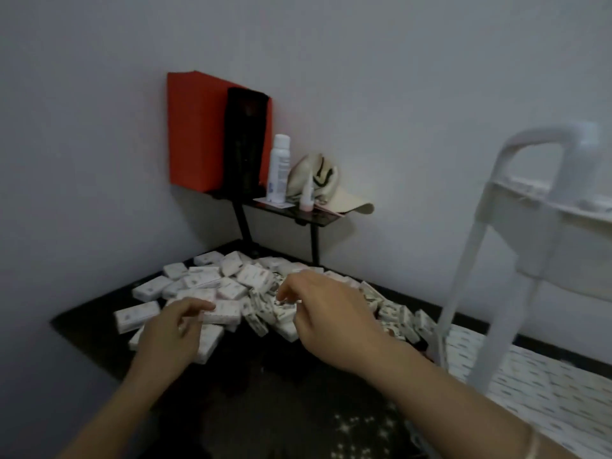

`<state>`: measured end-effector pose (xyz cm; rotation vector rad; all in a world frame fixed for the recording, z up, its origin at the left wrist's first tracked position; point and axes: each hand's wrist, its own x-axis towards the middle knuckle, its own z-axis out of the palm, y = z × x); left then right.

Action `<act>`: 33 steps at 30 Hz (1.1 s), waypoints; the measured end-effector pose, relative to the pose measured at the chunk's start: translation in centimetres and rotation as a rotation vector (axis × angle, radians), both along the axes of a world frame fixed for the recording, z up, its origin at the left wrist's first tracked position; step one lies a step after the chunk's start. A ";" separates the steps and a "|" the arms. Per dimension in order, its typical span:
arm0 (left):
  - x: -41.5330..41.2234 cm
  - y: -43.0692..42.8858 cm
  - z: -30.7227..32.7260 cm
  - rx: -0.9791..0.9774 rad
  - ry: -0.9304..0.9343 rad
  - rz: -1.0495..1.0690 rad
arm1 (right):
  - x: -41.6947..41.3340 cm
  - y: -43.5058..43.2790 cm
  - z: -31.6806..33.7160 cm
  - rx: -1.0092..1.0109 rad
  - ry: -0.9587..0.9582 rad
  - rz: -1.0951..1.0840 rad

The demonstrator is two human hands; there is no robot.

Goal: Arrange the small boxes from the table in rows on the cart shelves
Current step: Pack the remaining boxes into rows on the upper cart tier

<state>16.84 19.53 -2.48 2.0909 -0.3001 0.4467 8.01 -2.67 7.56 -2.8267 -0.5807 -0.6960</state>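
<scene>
The room is dimly lit and enclosed by plain pale walls (397,77) meeting in a corner. A small black shelf (308,215) on thin legs is set against that corner. On it are seen an upright red box (195,130), a dark object (243,140) before it, a white spray bottle (279,167), a small dropper bottle (306,197) and a cream cap (326,183).

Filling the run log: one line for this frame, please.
stage: picking | left hand: on a small white printed box | right hand: over pile, grip unclear | white metal cart: at right
</scene>
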 end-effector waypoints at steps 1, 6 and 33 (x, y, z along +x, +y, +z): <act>0.4 0.7 -1.6 0.042 -0.030 0.069 | 1.8 0.6 -1.6 -0.002 0.055 -0.013; 1.2 0.9 -6.5 0.236 -0.103 0.279 | 9.6 4.3 -7.8 -0.167 0.150 -0.012; 6.1 2.6 -2.4 -0.133 -0.075 0.118 | 12.9 5.0 -7.6 0.277 0.283 -0.080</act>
